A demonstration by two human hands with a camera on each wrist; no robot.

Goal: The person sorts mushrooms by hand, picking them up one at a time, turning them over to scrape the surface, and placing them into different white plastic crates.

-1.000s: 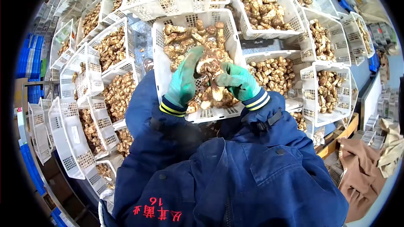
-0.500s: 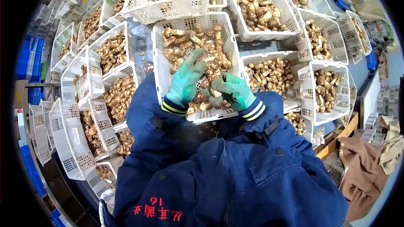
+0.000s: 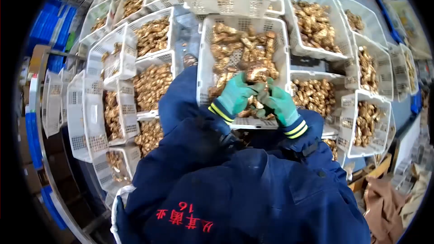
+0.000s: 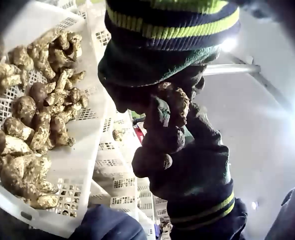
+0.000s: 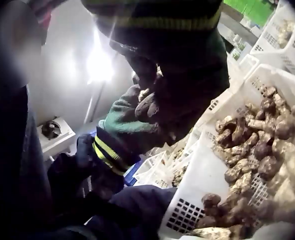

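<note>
Green-gloved hands meet above the near side of a white perforated basket (image 3: 204,63) of brown mushrooms (image 3: 224,47). The left hand (image 3: 236,95) (image 4: 150,72) grips a brown mushroom (image 3: 257,73) (image 4: 179,106) from one side. From the other side the right hand (image 3: 281,104) (image 5: 192,80) curls its fingers round it, tips close to the left fingers. Gloves cover much of the mushroom. In the right wrist view only a pale bit shows between the hands, and the right hand is dark.
More white baskets of mushrooms stand on both sides, one (image 3: 226,1) just beyond the middle basket. Blue crates (image 3: 52,27) are stacked at far left, beside a metal rail (image 3: 54,178). A brown cloth (image 3: 384,208) lies at lower right.
The head view has swung, so the scene sits further right and lower. The hands have drawn closer together around the mushroom, which was turned between them.
</note>
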